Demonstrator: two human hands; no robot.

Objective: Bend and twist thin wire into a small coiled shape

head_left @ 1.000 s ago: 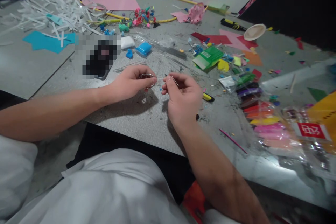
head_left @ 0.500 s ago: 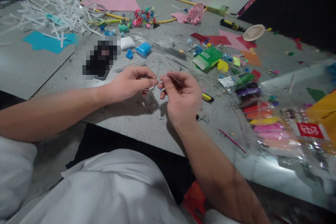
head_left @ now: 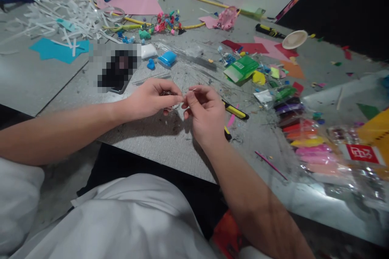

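Observation:
My left hand (head_left: 156,97) is closed, thumb and forefinger pinching a small bundle of thin bent wire (head_left: 170,105) that shows below the fingers. Against its fingertips, my right hand (head_left: 205,111) pinches a thin piece of wire (head_left: 194,89), of which only a short end shows. Both hands are held just above the grey table (head_left: 152,139). Just right of my right hand lie a yellow-and-black cutter (head_left: 237,111) and a pink scrap (head_left: 232,119). Beyond my fingers is a blue clay packet (head_left: 167,59).
A phone (head_left: 120,68), partly pixelated, lies left of the hands. White paper strips (head_left: 73,20) spread at the back left. To the right are a green packet (head_left: 241,68), several bagged clay colours (head_left: 313,141) and a thin pink stick (head_left: 271,165). A shallow white dish (head_left: 294,39) stands farther back.
My right hand has moved slightly left, its fingertips now meeting those of my left hand. The wire that stretched between them shows less, and more of the cutter is uncovered.

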